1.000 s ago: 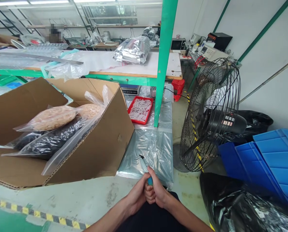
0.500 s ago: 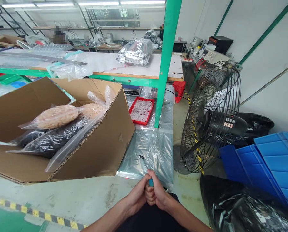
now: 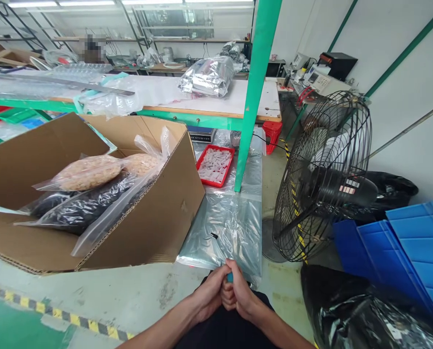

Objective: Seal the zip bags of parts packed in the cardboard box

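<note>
My left hand [image 3: 214, 287] and my right hand [image 3: 241, 291] are clasped together low in front of my body, fingers closed. Between the thumbs shows a bit of a teal-handled tool [image 3: 230, 277]; most of it is hidden, and I cannot tell its kind. Beyond the fingertips, a small black piece [image 3: 214, 235] appears over the clear plastic sheeting [image 3: 234, 218]. A thin pale shape runs from it toward the hands, but whether it belongs to the tool is unclear. A red tray [image 3: 221, 184] of small whitish pieces [image 3: 215, 165] sits farther back.
At left stands an open cardboard box [image 3: 147, 228] with filled plastic bags [image 3: 88, 174]. A green post [image 3: 254, 87] rises behind the sheeting. To the right are a large black fan [image 3: 321, 184], blue bins [image 3: 412, 252] and a black plastic bag [image 3: 365, 310].
The view has shifted slightly, so the scenery sits a little differently. My clasped hands appear slightly lower and farther right in view, their grip unchanged.
</note>
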### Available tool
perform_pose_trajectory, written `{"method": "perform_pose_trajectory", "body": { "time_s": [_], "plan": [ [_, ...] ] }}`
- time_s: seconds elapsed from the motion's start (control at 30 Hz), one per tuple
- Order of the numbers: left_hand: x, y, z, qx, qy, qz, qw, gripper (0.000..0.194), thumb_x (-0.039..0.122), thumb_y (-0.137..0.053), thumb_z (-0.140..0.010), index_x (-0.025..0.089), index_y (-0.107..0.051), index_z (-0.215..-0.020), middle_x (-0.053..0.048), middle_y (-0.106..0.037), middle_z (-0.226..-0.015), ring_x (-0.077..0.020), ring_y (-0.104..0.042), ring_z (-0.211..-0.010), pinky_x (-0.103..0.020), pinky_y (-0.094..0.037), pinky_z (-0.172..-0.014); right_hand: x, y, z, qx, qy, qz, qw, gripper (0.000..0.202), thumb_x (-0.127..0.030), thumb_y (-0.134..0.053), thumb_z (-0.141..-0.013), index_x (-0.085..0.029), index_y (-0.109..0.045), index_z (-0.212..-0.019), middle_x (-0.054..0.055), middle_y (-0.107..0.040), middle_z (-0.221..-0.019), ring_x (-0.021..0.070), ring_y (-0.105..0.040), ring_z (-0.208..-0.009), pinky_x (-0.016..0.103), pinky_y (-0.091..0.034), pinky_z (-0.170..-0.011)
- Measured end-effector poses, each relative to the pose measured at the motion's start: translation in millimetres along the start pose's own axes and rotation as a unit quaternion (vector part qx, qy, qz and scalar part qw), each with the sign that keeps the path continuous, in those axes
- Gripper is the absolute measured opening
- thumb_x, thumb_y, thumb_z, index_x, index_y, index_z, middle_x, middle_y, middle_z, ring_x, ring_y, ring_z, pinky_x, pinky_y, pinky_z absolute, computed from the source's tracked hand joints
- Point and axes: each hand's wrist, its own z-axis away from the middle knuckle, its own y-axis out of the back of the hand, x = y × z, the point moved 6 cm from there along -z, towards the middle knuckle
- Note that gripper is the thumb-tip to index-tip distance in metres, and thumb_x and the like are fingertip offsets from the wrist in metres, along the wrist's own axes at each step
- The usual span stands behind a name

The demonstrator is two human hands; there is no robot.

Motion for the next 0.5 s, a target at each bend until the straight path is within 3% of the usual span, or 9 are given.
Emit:
{"method": "perform_pose_trajectory", "body": {
  "time_s": [0.1,0.2,0.23,0.27,0.3,0.4,0.5],
  "plan": [
    [-4.0,8.7,-17.0,-0.016,0.036,-0.014,0.999,0.060,0.070,-0.055,-0.073,0.022,-0.024,-0.054,0.006,-0.026,-0.045,-0.0090,-0.029,-0.042,-0.024,-0.031,-0.049,-0.8,10.8,-18.5,-0.016,-0.011,0.002,1.000,0.063,-0.061,-0.013,-0.098,-0.023,-0.011,-0.048,-0.007,-0.010,-0.036,0.0047,-0.007,-0.029,0.019,-0.005,-0.033],
    [9.0,39.2,-46.3,0.051,-0.022,-0.129,0.990,0.059,0.075,-0.045,-0.078,0.018,-0.042,-0.062,0.001,-0.045,-0.056,-0.0145,-0.049,-0.052,-0.028,-0.044,-0.059,-4.7,26.0,-36.7,-0.039,-0.018,-0.035,0.998,0.069,-0.078,-0.014,-0.089,-0.021,-0.023,-0.052,-0.008,-0.018,-0.038,0.0056,-0.013,-0.031,0.019,-0.013,-0.031],
    [21.2,54.4,-56.0,0.102,-0.086,-0.207,0.969,0.059,0.073,-0.039,-0.083,0.017,-0.051,-0.073,-0.002,-0.054,-0.066,-0.0159,-0.056,-0.061,-0.028,-0.047,-0.066,-6.8,32.6,-40.7,-0.036,-0.014,-0.051,0.998,0.070,-0.083,-0.015,-0.086,-0.021,-0.027,-0.056,-0.008,-0.021,-0.041,0.0058,-0.015,-0.032,0.019,-0.017,-0.031],
    [34.0,68.9,-64.5,0.152,-0.145,-0.317,0.925,0.059,0.068,-0.031,-0.089,0.016,-0.057,-0.086,-0.005,-0.062,-0.080,-0.0172,-0.061,-0.073,-0.029,-0.048,-0.073,-8.3,39.5,-43.3,-0.031,-0.010,-0.063,0.997,0.071,-0.086,-0.018,-0.082,-0.020,-0.032,-0.060,-0.008,-0.024,-0.043,0.0060,-0.018,-0.033,0.019,-0.020,-0.030],
    [42.0,84.8,-73.5,0.193,-0.162,-0.377,0.891,0.054,0.062,-0.033,-0.092,0.015,-0.059,-0.092,-0.008,-0.065,-0.090,-0.0193,-0.063,-0.082,-0.030,-0.048,-0.079,-9.8,47.3,-44.6,-0.017,-0.001,-0.065,0.998,0.070,-0.087,-0.025,-0.080,-0.020,-0.036,-0.064,-0.008,-0.026,-0.046,0.0061,-0.021,-0.034,0.019,-0.023,-0.030],
    [59.2,131.0,-96.7,0.286,-0.153,-0.492,0.808,0.023,0.031,-0.051,-0.089,0.013,-0.060,-0.100,-0.011,-0.065,-0.097,-0.0252,-0.062,-0.094,-0.035,-0.044,-0.089,-14.6,71.8,-42.3,0.048,0.059,-0.042,0.996,0.063,-0.080,-0.059,-0.067,-0.021,-0.041,-0.080,-0.009,-0.034,-0.053,0.0066,-0.029,-0.037,0.019,-0.028,-0.031],
    [70.7,153.6,-113.9,0.306,-0.148,-0.601,0.723,0.032,0.013,-0.050,-0.087,0.017,-0.058,-0.118,-0.013,-0.061,-0.115,-0.0278,-0.060,-0.103,-0.040,-0.040,-0.095,-17.7,92.8,-36.6,0.105,0.123,-0.021,0.987,0.069,-0.074,-0.072,-0.053,-0.020,-0.044,-0.085,-0.006,-0.046,-0.061,0.0100,-0.044,-0.047,0.023,-0.039,-0.038]
  ]
}}
